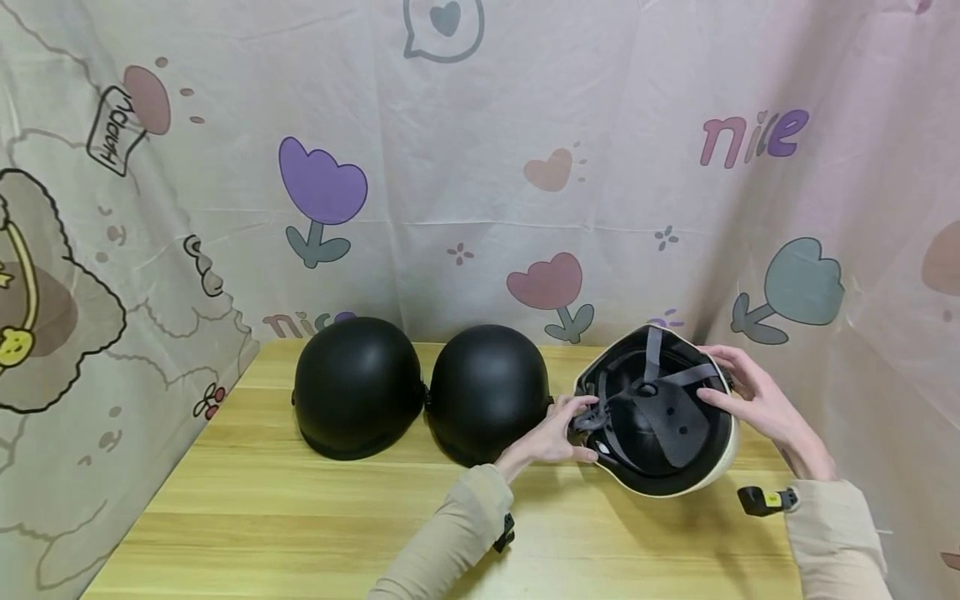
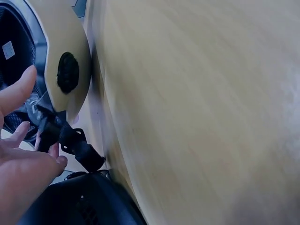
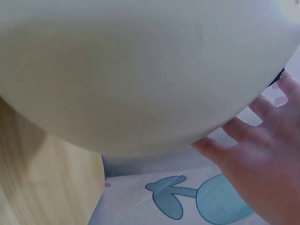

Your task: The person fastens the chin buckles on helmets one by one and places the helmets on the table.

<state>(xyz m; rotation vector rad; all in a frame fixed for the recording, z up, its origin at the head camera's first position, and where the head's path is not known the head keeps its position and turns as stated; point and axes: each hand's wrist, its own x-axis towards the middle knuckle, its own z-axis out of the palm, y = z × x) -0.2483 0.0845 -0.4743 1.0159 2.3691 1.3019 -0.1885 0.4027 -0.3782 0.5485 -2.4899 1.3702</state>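
A cream helmet (image 1: 726, 462) is tilted with its black padded inside turned toward me in the head view. My right hand (image 1: 765, 404) grips its right rim, thumb at the inside and fingers on the outer shell. In the right wrist view, that hand's fingers (image 3: 241, 129) lie against the pale shell (image 3: 140, 84). My left hand (image 1: 551, 433) holds the helmet's left side, by the black chin strap. The left wrist view shows the left fingers (image 2: 28, 164) around the strap (image 2: 70, 140) and its buckle, below a black oval patch (image 2: 68, 72) on the shell.
Two black helmets, one at the left (image 1: 358, 387) and one in the middle (image 1: 487, 392), stand side by side, domes up, on the wooden table (image 1: 300, 533). The middle one is close to my left hand. A printed curtain (image 1: 465, 167) hangs behind the table.
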